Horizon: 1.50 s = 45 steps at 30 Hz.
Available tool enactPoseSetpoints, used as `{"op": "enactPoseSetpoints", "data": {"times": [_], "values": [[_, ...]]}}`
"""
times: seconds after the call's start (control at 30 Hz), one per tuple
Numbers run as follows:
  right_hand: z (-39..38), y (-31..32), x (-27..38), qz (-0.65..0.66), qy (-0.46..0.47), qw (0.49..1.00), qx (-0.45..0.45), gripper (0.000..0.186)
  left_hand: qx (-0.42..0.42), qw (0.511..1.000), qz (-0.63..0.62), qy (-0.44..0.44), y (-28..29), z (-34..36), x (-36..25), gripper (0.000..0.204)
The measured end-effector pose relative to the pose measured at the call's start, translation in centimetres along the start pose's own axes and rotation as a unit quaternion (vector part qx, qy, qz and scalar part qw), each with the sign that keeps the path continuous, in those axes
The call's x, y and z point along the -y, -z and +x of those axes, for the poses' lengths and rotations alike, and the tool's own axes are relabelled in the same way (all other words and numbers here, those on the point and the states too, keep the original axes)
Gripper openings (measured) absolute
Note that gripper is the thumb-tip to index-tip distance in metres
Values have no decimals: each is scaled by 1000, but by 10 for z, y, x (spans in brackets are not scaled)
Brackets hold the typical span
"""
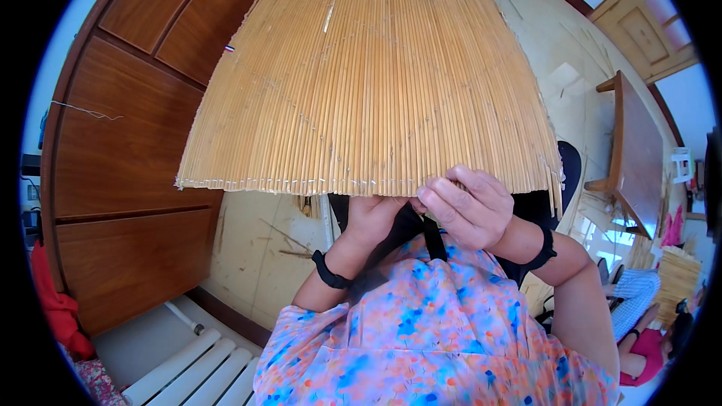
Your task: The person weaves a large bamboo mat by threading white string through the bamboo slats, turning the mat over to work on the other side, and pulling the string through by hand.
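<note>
A large mat of pale yellow reed stalks (368, 83) spreads in front of me, its stalks running from near to far. Light stitching shows along its near edge, and a few stalk ends hang lower at the right corner. My right hand (472, 207) is closed on that near edge, right of the middle, with its bent fingers over the top; its thumb is hidden. Just left of it, my left hand (372, 218) reaches under the same edge. The mat covers most of the left fingers, so whatever they hold does not show.
Brown wooden cabinets (124, 135) stand close on the left, above a white radiator (199, 368). Loose stalks lie on the tiled floor (252, 256). To the right are a wooden bench (635, 154) and a person in a pink top (647, 353) near another reed bundle (677, 278).
</note>
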State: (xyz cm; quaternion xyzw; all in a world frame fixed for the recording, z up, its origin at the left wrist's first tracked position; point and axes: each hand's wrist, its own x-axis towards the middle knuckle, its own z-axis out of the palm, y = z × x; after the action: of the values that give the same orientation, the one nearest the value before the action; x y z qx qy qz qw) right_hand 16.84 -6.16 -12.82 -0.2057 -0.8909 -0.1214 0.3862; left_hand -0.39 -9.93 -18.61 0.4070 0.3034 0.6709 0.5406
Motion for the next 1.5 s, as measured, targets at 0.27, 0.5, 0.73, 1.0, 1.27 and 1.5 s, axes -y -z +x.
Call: {"op": "enactPoseSetpoints", "data": {"times": [0.27, 0.5, 0.73, 1.0, 1.27, 1.5], "values": [[-31, -21, -10, 4, 3, 1000, -9, 22, 12, 966, 135, 220, 24, -16, -28, 16], [-59, -41, -13, 11, 2, 1000, -17, 24, 66, 751, 649, -101, 18, -16, -73, 23], [-76, -28, 5, 54, -39, 997, -30, 29, 195, 619, 706, -284, 26, 27, -21, 30], [-83, -34, 8, 604, -612, 505, 67, 26, 250, 621, 669, -323, 12, 25, -20, 24], [-77, -34, 8, 588, -654, 476, 29, 20, 231, 754, 606, -105, -11, 23, -25, 18], [-68, -33, 10, 576, -649, 496, 29, 20, 279, 732, 608, -128, -25, 42, -18, 13]]}}
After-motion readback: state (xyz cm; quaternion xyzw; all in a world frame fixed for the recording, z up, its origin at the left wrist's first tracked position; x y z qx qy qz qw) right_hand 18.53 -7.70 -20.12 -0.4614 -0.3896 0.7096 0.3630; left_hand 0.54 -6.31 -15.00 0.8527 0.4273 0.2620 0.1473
